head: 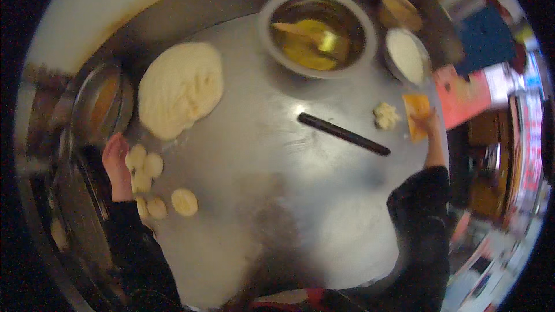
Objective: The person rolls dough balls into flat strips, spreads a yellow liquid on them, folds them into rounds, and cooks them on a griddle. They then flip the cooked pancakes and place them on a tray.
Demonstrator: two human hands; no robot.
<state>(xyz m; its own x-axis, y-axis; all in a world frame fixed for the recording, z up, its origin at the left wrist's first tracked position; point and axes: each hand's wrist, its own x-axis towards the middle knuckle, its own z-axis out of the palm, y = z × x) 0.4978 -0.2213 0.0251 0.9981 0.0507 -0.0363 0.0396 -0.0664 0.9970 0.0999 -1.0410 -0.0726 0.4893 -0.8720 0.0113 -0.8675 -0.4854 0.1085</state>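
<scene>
My left hand (116, 164) is at the left edge of the steel worktop (260, 151), right beside a cluster of small pale dough pieces (141, 169). Blur hides whether its fingers touch them. Nearer my body lie a few more pieces, among them a round one (184, 202) set apart. At the right edge, my right hand (428, 122) grips a flat orange scraper (417, 108). A crumbly dough scrap (386, 116) sits just left of the scraper. Between my hands rests a dark rolling pin (344, 134), slanting down to the right. A large flattened dough slab (182, 89) lies at the upper left.
At the back stands a wide metal bowl (265, 37) with yellow contents and a wooden-handled utensil (299, 31). To its right are a bowl of white powder (406, 56) and a brownish round container (401, 11). Another metal bowl (84, 108) stands beyond my left hand.
</scene>
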